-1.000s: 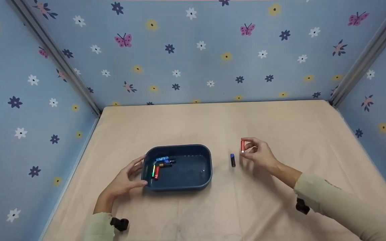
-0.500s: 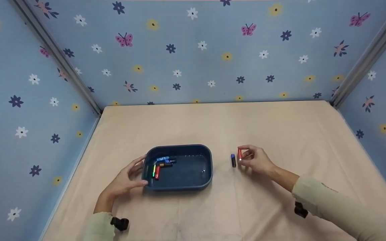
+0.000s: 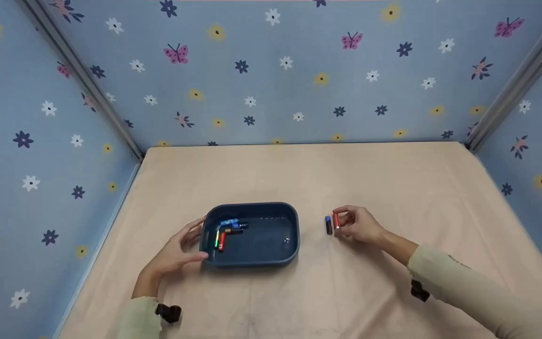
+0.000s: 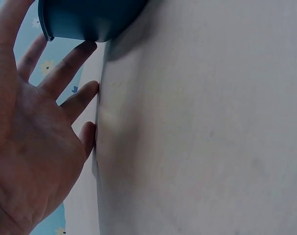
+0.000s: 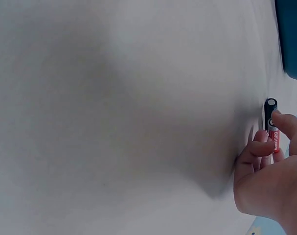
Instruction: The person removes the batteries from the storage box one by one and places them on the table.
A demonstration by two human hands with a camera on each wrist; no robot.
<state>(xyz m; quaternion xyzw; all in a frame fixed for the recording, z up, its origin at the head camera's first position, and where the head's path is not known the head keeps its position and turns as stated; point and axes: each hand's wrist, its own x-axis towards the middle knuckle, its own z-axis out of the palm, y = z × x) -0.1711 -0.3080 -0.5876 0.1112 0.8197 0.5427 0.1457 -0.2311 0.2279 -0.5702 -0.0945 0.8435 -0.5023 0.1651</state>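
Observation:
A dark blue rectangular container [image 3: 261, 242] stands left of centre on the table in the head view. My left hand [image 3: 172, 254] touches its left end with spread, mostly straight fingers, the thumb at the near corner. Inside, at the left, lie several batteries, among them a red battery [image 3: 221, 241] and a light blue battery [image 3: 228, 222]. Right of the container, my right hand [image 3: 360, 226] pinches another red battery [image 3: 336, 220] between thumb and fingers. Close on its left lies a black battery with a blue end [image 3: 329, 226]. In the right wrist view the held red battery [image 5: 274, 139] shows white lettering.
A pale beige cloth [image 3: 271, 174] covers the table, with creases near the front right. Blue patterned walls [image 3: 271, 75] rise behind it and on both sides, with grey posts [image 3: 83, 80] at the corners.
My right hand has brought the red battery nearer and slightly left, down beside the black and blue battery. The left hand and container have stayed in place.

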